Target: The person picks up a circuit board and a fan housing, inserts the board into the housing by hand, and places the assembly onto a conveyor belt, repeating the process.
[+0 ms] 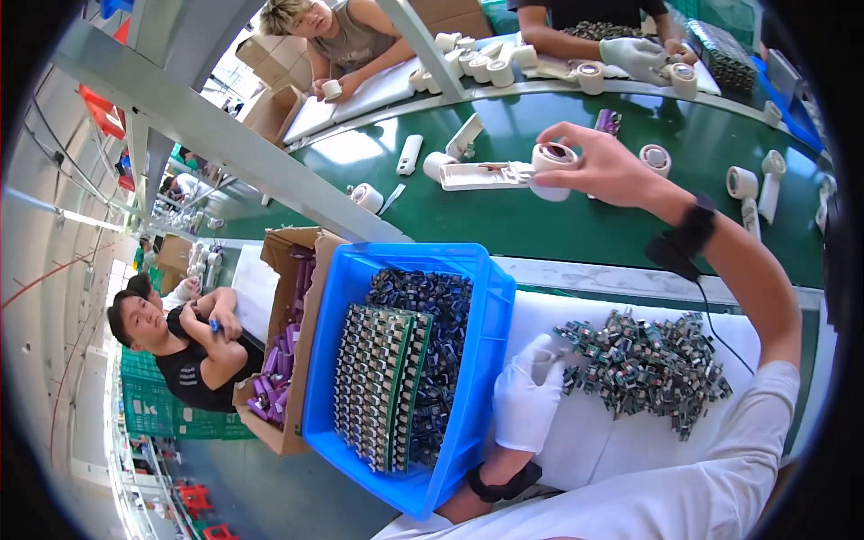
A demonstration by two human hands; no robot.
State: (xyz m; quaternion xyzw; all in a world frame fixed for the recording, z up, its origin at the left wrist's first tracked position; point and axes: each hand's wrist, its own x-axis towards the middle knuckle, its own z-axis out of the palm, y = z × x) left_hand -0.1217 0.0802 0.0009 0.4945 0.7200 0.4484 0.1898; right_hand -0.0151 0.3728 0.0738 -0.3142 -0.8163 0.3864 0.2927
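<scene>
My bare right hand [612, 169] reaches over the green conveyor belt [468, 220]. Its thumb and fingers grip the round head of an opened white handheld-fan housing [486, 176], whose hollow handle points left. A white glove covers my left hand [529, 396], which rests on the white work surface [576, 450] with its fingers curled together. Those fingertips meet the left edge of a heap of small circuit boards [648, 369]; whatever is between them is too small to make out.
Left of my gloved hand, a blue bin [499, 306] holds loose boards and stacked board panels [373, 387]. Beside it stands a cardboard box [310, 360] of purple cells [279, 369]. More white fan parts [655, 159] lie on the belt. Co-workers sit across and left. A metal post [270, 171] crosses left.
</scene>
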